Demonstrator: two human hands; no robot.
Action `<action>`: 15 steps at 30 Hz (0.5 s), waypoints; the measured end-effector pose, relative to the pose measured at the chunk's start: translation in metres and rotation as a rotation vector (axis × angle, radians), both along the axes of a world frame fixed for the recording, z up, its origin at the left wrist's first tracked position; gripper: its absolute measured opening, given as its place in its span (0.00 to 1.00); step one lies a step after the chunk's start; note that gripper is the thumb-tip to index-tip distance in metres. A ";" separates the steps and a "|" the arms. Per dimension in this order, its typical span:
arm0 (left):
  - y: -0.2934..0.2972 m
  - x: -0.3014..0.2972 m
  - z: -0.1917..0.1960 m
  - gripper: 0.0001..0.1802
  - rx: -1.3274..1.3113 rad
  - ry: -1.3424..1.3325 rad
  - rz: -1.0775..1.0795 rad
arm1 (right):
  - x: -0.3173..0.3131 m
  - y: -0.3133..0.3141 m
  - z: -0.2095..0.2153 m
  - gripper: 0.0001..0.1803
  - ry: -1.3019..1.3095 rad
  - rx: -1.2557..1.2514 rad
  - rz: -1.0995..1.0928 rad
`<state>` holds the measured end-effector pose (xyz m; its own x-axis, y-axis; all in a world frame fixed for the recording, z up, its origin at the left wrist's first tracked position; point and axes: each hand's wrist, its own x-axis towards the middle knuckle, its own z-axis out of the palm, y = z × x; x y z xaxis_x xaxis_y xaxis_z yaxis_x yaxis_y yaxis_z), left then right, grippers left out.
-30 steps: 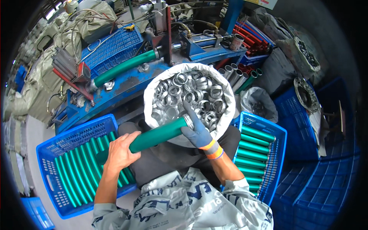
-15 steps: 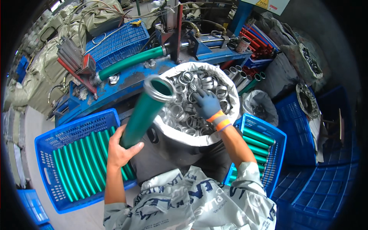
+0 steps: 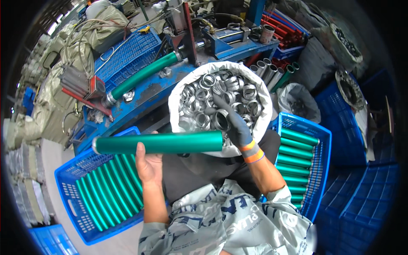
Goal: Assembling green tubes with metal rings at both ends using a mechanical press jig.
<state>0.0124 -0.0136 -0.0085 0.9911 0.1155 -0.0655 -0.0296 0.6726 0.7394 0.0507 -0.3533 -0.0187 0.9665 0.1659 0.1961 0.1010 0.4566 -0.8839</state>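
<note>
My left hand (image 3: 147,163), bare, holds a green metal tube (image 3: 159,143) level across my lap, its silver-capped end pointing left. My right hand (image 3: 233,122) wears a grey glove with an orange cuff and grips a silver metal ring (image 3: 220,120) over a white sack (image 3: 176,95) full of such rings. The tube's right end lies close to the gloved hand and the sack's near rim.
A blue crate (image 3: 72,199) of green tubes sits at my lower left, another blue crate (image 3: 321,144) of tubes at my right. Behind the sack stands a blue machine (image 3: 231,36) with a green tube (image 3: 142,74) clamped in it. Stacked empty blue crates (image 3: 365,199) fill the right side.
The tube has swung from pointing up toward the camera down to level, its open end now by the sack. My right hand has picked a ring out of the sack.
</note>
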 end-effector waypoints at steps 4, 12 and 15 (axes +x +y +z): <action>-0.014 0.001 -0.010 0.28 -0.038 0.065 0.036 | -0.010 0.016 -0.002 0.41 -0.040 -0.251 -0.051; -0.012 -0.006 -0.016 0.26 -0.020 0.100 0.129 | -0.016 0.038 -0.005 0.57 -0.200 -0.374 -0.153; -0.013 -0.003 -0.018 0.27 -0.018 0.110 0.141 | -0.008 0.046 -0.012 0.56 -0.182 -0.376 -0.189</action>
